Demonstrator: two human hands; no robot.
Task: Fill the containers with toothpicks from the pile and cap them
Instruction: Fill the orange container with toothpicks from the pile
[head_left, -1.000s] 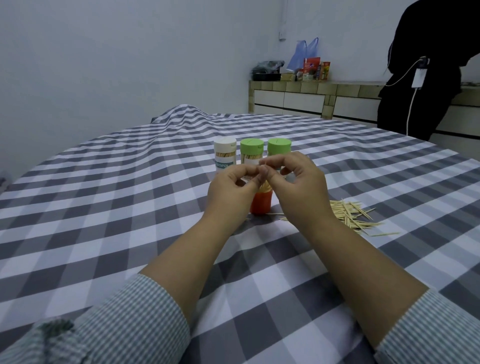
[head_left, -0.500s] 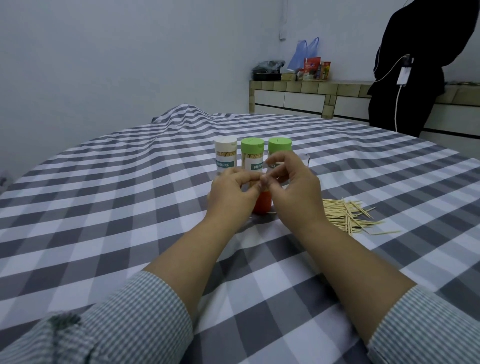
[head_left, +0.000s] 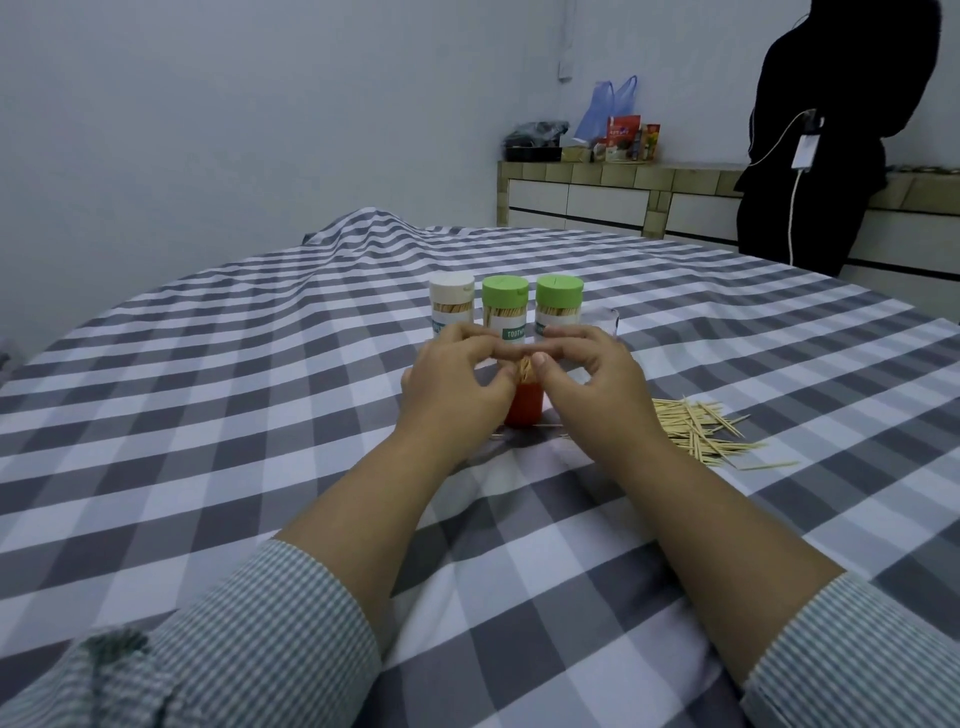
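Checked tablecloth (head_left: 260, 415); three capped containers (head_left: 505, 306) at the back, loose pile (head_left: 696, 431) well right. Left hand (head_left: 452, 389) and right hand (head_left: 592, 384) together, pinching a toothpick bundle (head_left: 523, 368) into the orange container (head_left: 525, 410). Best to keep the bundle upright and the tips level, and ease it down gently.

1. We lowered both hands: the left hand (head_left: 457, 384) and right hand (head_left: 587, 384) now sit lower over the orange container (head_left: 524, 410).
2. The toothpick bundle (head_left: 524, 370) between our fingers (head_left: 540, 358) has sunk further in, only its tips showing.
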